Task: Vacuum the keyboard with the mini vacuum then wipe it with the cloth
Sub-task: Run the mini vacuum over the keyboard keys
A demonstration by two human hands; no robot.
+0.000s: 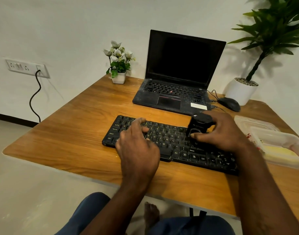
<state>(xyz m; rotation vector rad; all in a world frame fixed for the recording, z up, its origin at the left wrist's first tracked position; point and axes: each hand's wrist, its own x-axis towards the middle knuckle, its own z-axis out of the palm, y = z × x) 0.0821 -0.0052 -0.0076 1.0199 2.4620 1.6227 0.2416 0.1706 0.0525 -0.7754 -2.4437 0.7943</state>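
The right hand (219, 131) grips the vacuum (198, 123) on end on the keyboard (172, 143) (lying crosswise), left hand (138, 146) resting loose on its keys.

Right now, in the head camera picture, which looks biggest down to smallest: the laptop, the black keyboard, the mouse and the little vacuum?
1. laptop
2. keyboard
3. mini vacuum and mouse: they look about alike. The vacuum is nearer and partly hidden by the right hand, so I won't rank them.

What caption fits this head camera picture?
The right hand holds a mini vacuum on the black keyboard; the left hand rests on its keys.
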